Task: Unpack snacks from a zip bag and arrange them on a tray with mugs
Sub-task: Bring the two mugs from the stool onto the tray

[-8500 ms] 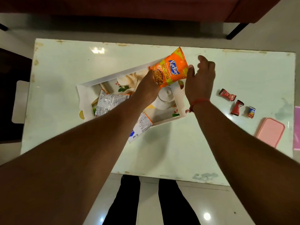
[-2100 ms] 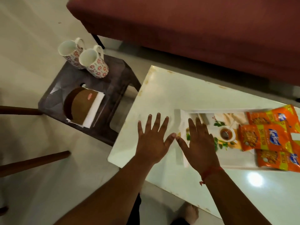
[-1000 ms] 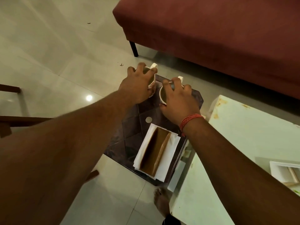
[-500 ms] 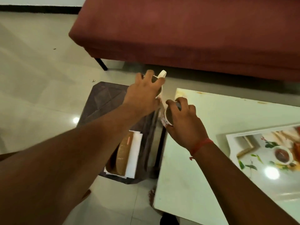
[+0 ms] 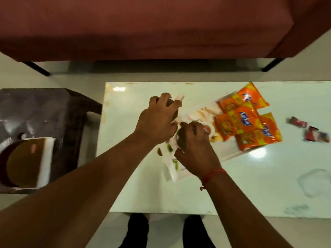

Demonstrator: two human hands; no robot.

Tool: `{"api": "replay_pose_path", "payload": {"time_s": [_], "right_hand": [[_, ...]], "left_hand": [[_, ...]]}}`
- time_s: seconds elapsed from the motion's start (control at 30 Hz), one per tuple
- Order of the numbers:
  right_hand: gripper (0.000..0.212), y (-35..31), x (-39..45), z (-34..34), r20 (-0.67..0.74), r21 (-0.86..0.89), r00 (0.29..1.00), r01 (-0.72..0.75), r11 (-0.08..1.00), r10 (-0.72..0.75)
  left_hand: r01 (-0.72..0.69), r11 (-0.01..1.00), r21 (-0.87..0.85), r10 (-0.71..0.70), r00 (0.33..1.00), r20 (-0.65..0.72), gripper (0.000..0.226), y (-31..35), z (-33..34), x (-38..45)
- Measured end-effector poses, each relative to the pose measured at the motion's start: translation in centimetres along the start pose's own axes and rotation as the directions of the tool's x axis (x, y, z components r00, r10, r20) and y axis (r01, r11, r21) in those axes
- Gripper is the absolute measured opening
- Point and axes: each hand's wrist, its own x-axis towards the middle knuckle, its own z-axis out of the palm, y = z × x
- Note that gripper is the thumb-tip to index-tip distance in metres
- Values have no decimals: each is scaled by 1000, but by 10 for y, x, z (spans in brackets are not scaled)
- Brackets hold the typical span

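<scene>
Home living room. Dark red sofa (image 5: 143,27) on thin black legs runs across the far side, pale glossy tiled floor (image 5: 75,76) under it. Low coffee-table surface (image 5: 232,185), glossy pale top with chipped, worn edges, sits just in front of the sofa. Dark plastic stool (image 5: 44,108) to the left of the surface, used as a side stand. Printed serving tray (image 5: 231,155) with orange snack packets (image 5: 245,120) on the surface, wrapped sweets (image 5: 311,130) to the right. Domestic stuff throughout, no work or shop fittings visible.
</scene>
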Motion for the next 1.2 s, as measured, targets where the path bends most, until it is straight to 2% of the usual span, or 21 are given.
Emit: {"api": "replay_pose_path", "payload": {"time_s": [0.2,0.37,0.73,1.2], "right_hand": [[82,75,-10,-32,36,15,999,-11,1000,11],[83,105,-7,-38,53,61,998,-40,997,37],[87,113,-5,-18,21,112,993,-114,987,112],[86,114,-2,-6,-65,32,990,-121,992,123]], "left_hand": [[-60,997,50,56,995,88,58,75,34,32],[-109,991,75,95,980,178,59,92,49,49],[-252,961,113,218,943,253,63,102,65,74],[-272,949,161,212,925,314,64,100,69,80]]}}
